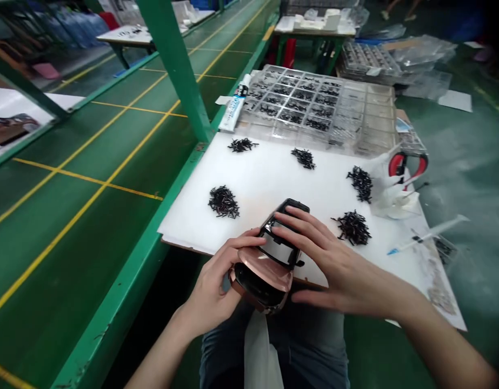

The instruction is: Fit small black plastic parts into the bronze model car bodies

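Note:
A model car body (269, 259), copper and black with dark windows, is held over the front edge of the white work board (265, 183). My left hand (220, 275) grips its left side, with fingers wrapped round the edge. My right hand (330, 259) lies over the car's upper right part, fingers stretched out across the black roof and window, thumb apart near the car's lower right. Several piles of small black parts lie on the board, among them one pile (224, 202) at the left and one (353, 227) at the right.
Behind the piles stands a clear compartment tray (298, 102) with a glue tube (235, 105) at its left. Red-handled scissors (407, 165) and a syringe (430, 235) are at the right. A green post (180, 65) rises beside the green conveyor (123, 146).

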`<move>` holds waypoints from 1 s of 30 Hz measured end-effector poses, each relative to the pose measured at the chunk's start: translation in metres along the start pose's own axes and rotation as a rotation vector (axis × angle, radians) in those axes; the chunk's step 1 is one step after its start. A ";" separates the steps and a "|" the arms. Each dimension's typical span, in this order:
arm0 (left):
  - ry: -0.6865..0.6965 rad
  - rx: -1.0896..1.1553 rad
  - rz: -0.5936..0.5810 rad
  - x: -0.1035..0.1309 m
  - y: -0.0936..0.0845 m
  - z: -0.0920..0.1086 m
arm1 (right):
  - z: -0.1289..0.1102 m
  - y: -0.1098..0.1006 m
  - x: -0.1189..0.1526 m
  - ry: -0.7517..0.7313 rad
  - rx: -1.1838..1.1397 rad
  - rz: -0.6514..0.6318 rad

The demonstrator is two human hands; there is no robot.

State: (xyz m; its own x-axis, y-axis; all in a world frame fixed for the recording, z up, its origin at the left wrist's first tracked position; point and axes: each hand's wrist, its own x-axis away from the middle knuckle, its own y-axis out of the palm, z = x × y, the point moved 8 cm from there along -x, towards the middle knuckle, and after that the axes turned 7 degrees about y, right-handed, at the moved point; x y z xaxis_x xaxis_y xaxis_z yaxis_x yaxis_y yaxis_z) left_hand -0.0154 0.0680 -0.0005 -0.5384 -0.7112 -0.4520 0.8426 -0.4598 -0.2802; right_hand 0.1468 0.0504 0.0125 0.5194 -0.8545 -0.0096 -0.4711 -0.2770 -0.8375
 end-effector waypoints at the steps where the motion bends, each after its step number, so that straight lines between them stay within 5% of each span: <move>1: -0.046 0.020 0.011 0.003 -0.003 -0.003 | 0.000 0.000 -0.012 -0.051 0.052 -0.071; 8: -0.100 0.171 0.083 0.003 -0.014 -0.014 | 0.001 -0.003 -0.074 -0.235 0.146 -0.374; 13: -0.154 0.324 0.557 0.016 -0.026 -0.011 | -0.004 -0.011 -0.055 -0.115 0.065 -0.182; 15: -0.259 0.447 0.616 0.029 -0.015 -0.010 | -0.006 -0.012 -0.030 -0.035 0.041 -0.052; 18: -0.436 0.710 0.457 0.043 0.018 -0.003 | -0.010 -0.008 0.014 0.123 0.015 0.102; 21: -0.472 0.904 0.273 0.050 0.040 0.012 | -0.003 0.007 0.055 0.401 0.015 0.100; 24: -0.500 0.865 0.159 0.048 0.046 0.017 | 0.007 0.022 0.088 0.633 0.101 0.021; 30: -0.536 0.693 0.060 0.034 0.051 0.015 | 0.016 0.022 0.123 0.768 0.141 -0.062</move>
State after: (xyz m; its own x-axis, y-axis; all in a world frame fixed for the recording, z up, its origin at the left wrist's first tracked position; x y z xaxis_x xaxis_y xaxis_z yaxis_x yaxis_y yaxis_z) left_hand 0.0096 0.0123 -0.0173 -0.5716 -0.8185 0.0578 0.7685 -0.5092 0.3874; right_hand 0.2117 -0.0533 -0.0158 -0.1214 -0.9181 0.3773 -0.3352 -0.3199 -0.8862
